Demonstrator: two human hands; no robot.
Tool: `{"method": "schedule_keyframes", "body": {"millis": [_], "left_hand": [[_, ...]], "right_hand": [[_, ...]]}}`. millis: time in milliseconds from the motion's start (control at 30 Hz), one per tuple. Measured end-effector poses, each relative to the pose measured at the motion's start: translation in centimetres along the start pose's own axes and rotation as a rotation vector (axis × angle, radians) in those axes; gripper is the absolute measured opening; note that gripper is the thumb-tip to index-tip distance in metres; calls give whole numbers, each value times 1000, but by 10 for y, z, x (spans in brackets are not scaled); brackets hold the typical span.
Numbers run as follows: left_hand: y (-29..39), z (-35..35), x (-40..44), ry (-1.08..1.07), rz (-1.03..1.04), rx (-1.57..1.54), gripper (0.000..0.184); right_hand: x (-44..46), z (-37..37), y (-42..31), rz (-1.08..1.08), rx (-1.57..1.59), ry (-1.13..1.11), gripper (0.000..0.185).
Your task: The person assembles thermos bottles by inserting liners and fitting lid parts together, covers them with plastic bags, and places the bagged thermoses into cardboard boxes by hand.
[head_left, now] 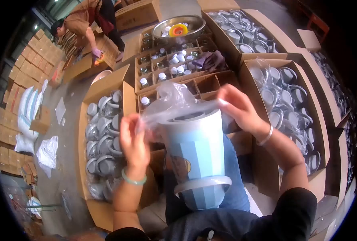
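Note:
A large, light blue, faceted container point(198, 148) stands between the person's legs, tilted slightly. It has a grey rim at the top and a pale ring-shaped handle point(203, 184) near its lower end. A clear plastic bag point(174, 98) stretches across the rim. At the rim's left side, my left hand point(134, 138) pinches the bag's edge, its fingers slightly blurred. My right hand point(239, 107) grips the bag's other edge at the rim's right side, thumb and fingers together. Part of the container's side carries a dark printed picture.
Boxes of grey, bagged, handled pieces stand left point(104, 132) and right point(283, 100). Ahead is a divided carton of bottles point(162, 76) with purple gloves point(210, 61) and a metal basin point(160, 34) holding a tape roll. A co-worker point(82, 24) bends over a box at upper left.

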State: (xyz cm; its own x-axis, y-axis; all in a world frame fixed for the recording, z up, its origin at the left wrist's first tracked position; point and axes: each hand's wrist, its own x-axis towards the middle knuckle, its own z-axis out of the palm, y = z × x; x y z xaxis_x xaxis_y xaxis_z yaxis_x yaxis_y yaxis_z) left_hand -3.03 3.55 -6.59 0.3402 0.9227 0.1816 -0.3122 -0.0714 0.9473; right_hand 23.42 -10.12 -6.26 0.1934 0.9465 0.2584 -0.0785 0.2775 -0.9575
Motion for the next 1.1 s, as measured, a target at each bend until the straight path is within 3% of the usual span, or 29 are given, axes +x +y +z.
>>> {"method": "schedule_keyframes", "body": {"millis": [33,67,100,133,167,300,367,400,433,467,500,567,667,700,767,800,900,933,967,1033,1100], "left_hand": [[9,1,-23,-137,56,-63,10],[6,-5,-42,-272,112,10,11],[-3,-14,-66,-310,22,145,17],[-11,-22,-74,-409,412,622,16],[-12,-30,-86,-486,340,673,25],[-14,-68,-132,-639,126,637,30],[20,-63,-154,-679,644,950,34],[18,-75,-168,-881,633,757,43],[25,-86,-184,-1048,602,685,29],[22,-96,-205,-1062,497,676,31],[20,-105,-226,-1074,389,663,34],[28,-111,-242,-978,468,814,37],[8,-102,-282,-753,742,816,48],[3,-97,-295,-725,724,934,61],[-13,-94,-305,-575,656,1146,66],[-16,-97,-310,-544,643,1158,66],[-19,-115,-309,-380,541,1059,72],[-10,-117,-302,-336,503,957,69],[4,-117,-293,-292,466,852,67],[26,-123,-278,-362,363,828,53],[46,-124,-256,-361,236,672,53]], "right_hand": [[-18,7,-12,-46,24,-13,7],[-31,7,-12,-161,-212,-110,8],[-44,6,-13,-279,-444,-210,8],[-57,10,-9,-269,-468,-320,10],[-72,14,-2,-321,-601,-332,12],[-134,24,24,-364,-967,-488,11],[-168,38,38,-244,-936,-540,15],[-175,47,38,-314,-959,-521,18],[-180,58,37,-387,-977,-505,21],[-183,70,36,-392,-963,-526,21],[-185,86,34,-396,-942,-404,23],[-179,112,32,-400,-849,-293,23],[-179,159,49,-176,-701,-2,18],[-173,166,48,-221,-631,-15,18],[-160,182,22,143,-410,-144,18],[-155,178,20,136,-363,-254,23],[-134,139,20,30,-642,-289,45],[-125,130,33,-129,-716,-195,44],[-111,112,45,-352,-1050,-158,39],[-108,101,66,-113,-1297,23,30],[-109,93,95,-62,-1399,-59,24]]}}
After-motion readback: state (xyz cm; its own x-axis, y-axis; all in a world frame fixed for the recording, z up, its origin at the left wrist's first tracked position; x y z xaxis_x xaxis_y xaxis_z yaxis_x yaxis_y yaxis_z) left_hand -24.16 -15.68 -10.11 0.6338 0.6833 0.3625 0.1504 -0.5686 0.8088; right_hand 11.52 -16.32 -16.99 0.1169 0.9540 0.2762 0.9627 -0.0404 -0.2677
